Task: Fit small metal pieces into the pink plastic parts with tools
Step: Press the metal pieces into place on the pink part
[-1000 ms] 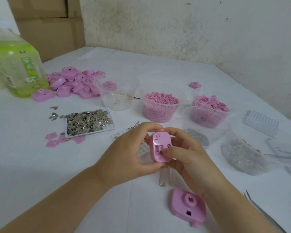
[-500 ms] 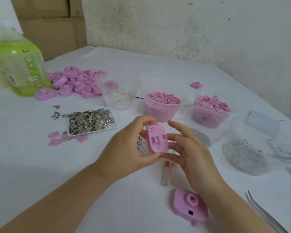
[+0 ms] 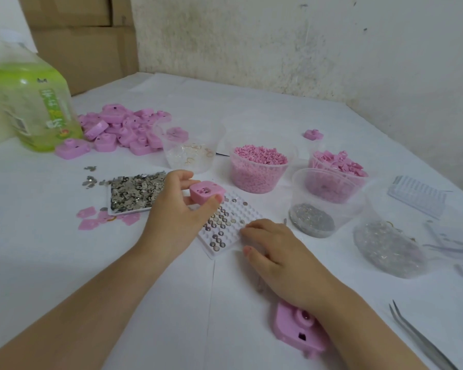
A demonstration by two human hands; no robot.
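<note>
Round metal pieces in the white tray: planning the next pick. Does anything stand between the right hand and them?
Nothing visible does. The right hand is at the white tray's right edge, beside the round metal pieces; the left hand holds the pink part at its far edge.

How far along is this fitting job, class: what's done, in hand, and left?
Done: unclear; one pink piece lies under the right wrist. In hand: the left hand holds a pink part above the white tray, the right hand reaching for its metal discs. Left: the pink pile waits; tweezers lie untouched.
</note>
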